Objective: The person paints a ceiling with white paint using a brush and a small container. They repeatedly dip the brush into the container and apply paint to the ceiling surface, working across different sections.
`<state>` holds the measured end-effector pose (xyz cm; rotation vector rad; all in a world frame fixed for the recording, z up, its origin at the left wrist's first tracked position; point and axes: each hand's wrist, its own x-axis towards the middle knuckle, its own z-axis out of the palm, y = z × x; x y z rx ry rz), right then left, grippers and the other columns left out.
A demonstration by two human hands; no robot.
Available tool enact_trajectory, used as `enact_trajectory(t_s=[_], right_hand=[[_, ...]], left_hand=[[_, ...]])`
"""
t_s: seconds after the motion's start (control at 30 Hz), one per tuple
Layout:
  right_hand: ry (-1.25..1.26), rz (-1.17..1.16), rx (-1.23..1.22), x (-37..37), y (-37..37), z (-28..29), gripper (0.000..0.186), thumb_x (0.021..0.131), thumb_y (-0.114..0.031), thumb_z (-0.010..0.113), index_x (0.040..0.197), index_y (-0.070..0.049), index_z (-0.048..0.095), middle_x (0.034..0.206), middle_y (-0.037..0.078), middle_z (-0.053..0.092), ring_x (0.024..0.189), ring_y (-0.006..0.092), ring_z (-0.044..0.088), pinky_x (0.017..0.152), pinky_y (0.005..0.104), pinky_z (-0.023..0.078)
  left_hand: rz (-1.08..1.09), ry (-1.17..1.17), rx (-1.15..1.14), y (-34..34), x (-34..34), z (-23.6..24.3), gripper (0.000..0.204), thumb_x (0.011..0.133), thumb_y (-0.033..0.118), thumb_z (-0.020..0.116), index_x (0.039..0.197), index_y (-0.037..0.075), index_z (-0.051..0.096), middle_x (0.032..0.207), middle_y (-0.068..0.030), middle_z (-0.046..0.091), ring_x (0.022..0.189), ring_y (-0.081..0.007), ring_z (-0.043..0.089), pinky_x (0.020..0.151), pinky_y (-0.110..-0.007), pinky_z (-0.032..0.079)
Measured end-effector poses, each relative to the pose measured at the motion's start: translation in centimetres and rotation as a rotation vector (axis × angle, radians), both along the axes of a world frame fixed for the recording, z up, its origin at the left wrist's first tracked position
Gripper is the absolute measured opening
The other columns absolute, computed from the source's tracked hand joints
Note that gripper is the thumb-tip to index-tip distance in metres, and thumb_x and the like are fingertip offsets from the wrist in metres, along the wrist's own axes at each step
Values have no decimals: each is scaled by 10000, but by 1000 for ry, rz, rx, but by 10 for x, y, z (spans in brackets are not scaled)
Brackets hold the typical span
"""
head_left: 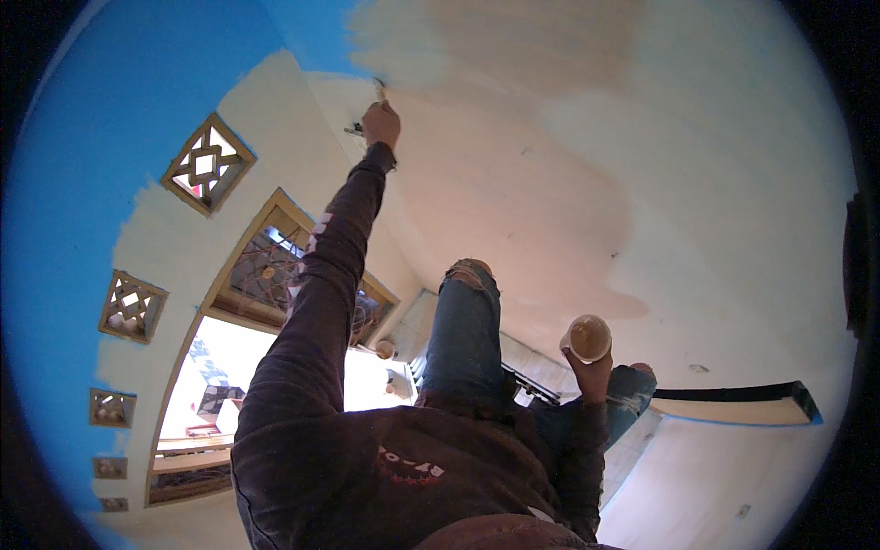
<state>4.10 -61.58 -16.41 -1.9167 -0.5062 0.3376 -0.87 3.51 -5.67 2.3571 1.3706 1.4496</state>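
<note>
High up against the wall, my left hand (381, 126) is closed around a small paintbrush (379, 90). Its tip meets the wall close to where the blue paint (316, 32) gives way to a pale cream coat (412, 55). Lower and to the right, my right hand (591, 376) grips a light-coloured cup (588, 337) from below and the side. The cup's mouth faces up, and a beige-brown inside shows, perhaps paint. Both forearms are in dark sleeves.
Wooden lattice vents (209, 165) run down the left wall. Below them is a wooden-framed window (266, 261) with a metal grille, over a bright opening (367, 380). My bent knees (466, 321) in torn jeans are beneath me. A dark-edged ledge (733, 399) lies at lower right.
</note>
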Motion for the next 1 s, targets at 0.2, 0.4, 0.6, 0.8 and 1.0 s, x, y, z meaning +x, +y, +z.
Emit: enact_trajectory(t_s=[0.2, 0.4, 0.6, 0.8, 1.0], right_hand=[[-33, 27, 9, 2, -6, -7, 777, 691, -239, 914, 1305, -15, 493, 1197, 182, 670, 1122, 294, 662, 934, 402, 536], [3, 33, 77, 0, -4, 1, 700, 721, -183, 887, 1296, 5, 533, 1219, 160, 662, 1139, 264, 644, 966, 384, 513], [-23, 22, 105, 3, -7, -2, 752, 692, -228, 914, 1291, -15, 512, 1182, 170, 676, 1100, 272, 667, 928, 386, 535], [-62, -16, 70, 4, -7, -4, 760, 678, -231, 922, 1285, -18, 516, 1178, 175, 677, 1098, 274, 671, 923, 389, 540], [-22, -25, 70, 3, -8, 2, 741, 704, -210, 899, 1303, 8, 521, 1208, 170, 667, 1124, 273, 655, 951, 390, 526]], left_hand=[[-212, -150, 14, -108, 32, 5, 327, 986, 230, 518, 806, -28, 608, 758, -271, 634, 721, -476, 624, 639, -555, 476], [-492, -111, -207, -183, 4, 6, 290, 999, 237, 550, 890, -18, 634, 674, -224, 578, 565, -379, 565, 534, -435, 434], [-601, -81, -247, -152, -26, -5, 339, 966, 338, 659, 1093, 29, 718, 570, -88, 512, 499, -124, 436, 491, -318, 384], [-523, 42, -225, -65, -30, 8, 390, 959, 407, 649, 1102, 55, 733, 722, -143, 679, 605, -223, 621, 599, -380, 503], [-371, -23, -136, -29, -52, 10, 388, 983, 406, 612, 1058, 52, 750, 698, -120, 670, 598, -218, 628, 581, -392, 502]])
